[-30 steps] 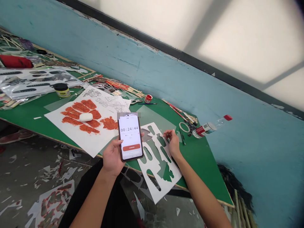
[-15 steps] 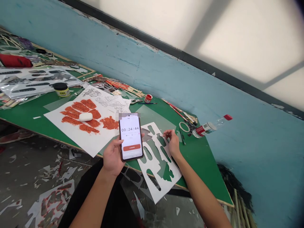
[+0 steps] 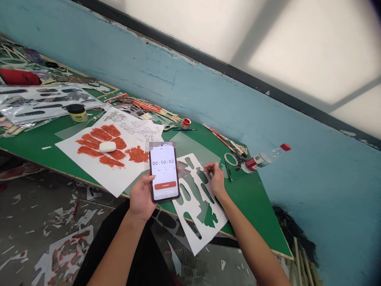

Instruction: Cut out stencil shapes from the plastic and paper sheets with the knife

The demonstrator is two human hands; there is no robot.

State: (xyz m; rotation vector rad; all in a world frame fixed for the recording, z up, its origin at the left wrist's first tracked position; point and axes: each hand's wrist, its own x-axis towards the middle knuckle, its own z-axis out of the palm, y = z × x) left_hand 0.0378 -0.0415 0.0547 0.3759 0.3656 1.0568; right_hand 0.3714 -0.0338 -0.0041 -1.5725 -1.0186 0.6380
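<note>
My left hand (image 3: pixel 142 198) grips a phone (image 3: pixel 164 173) upright over the near edge of the green table (image 3: pixel 253 198). Its lit screen shows a timer reading 00:50:02 above a red button. My right hand (image 3: pixel 216 178) rests on a white paper stencil (image 3: pixel 199 203) with several cut-out shapes, its fingers curled and pinched at the sheet's far edge. The stencil overhangs the table's near edge.
Left of the phone lies a white sheet with orange painted shapes (image 3: pixel 104 153) and a white eraser-like block (image 3: pixel 107 147). A black-lidded jar (image 3: pixel 77 112), a red paint pot (image 3: pixel 185 123), a tape ring (image 3: pixel 231 159), a plastic bottle (image 3: pixel 262 159), sticks and brushes lie further back. Paper scraps litter the floor (image 3: pixel 44 222).
The timer on the phone changed from 00:24:44 to 00:50:02. Neither hand has visibly moved.
</note>
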